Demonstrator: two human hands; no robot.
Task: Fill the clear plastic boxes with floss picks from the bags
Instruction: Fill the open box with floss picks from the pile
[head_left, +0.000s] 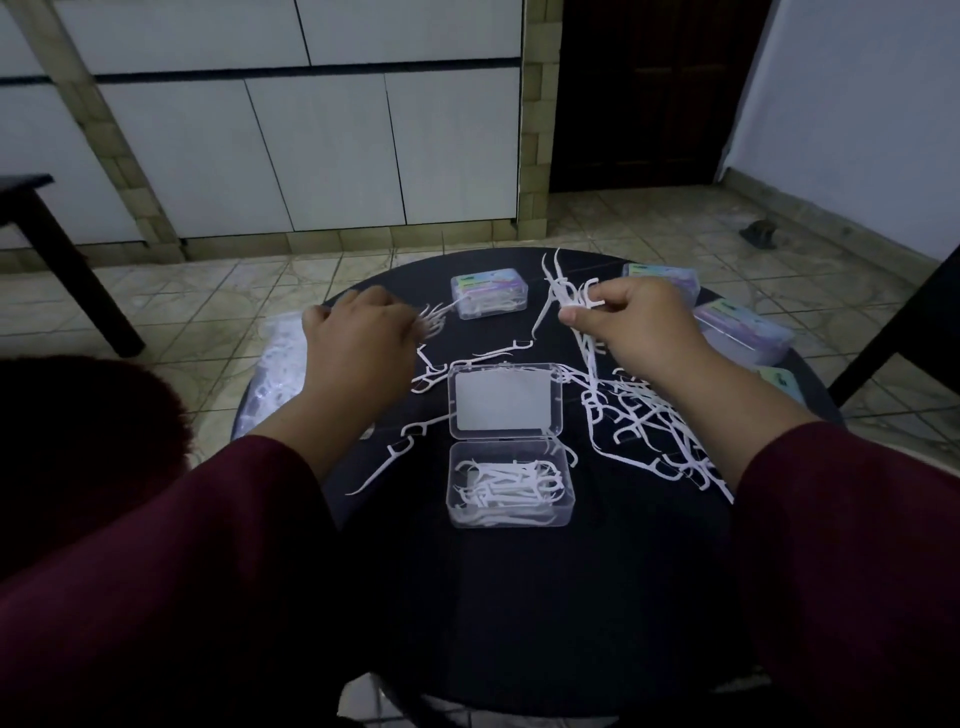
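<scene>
Lying open in the middle of the round black counter (519, 597), the clear plastic hinged box (511, 483) shows its rounded corners and a smooth, glossy wall. Its near half holds a loose tangle of thin white plastic floss picks (506, 486), and its flat lid (505, 400) rests on the far side, touching the tray along the hinge. More white floss picks lie in a scattered heap (649, 426) to the right of the box, and a few single ones lie to the left of it.

The right hand (639, 325) is curled around a small bunch of picks (569, 296), which stick out toward the far side with their pointed ends up. The left hand (358, 338) also has its fingers closed on several picks (434, 317); this part is blurred. Both arms wear dark red fabric sleeves.

A closed clear box with a pastel label (488, 292) stands at the far side, and more such boxes (743, 332) lie at the right edge. A crinkled transparent bag of picks (278, 374) lies at the left edge.
</scene>
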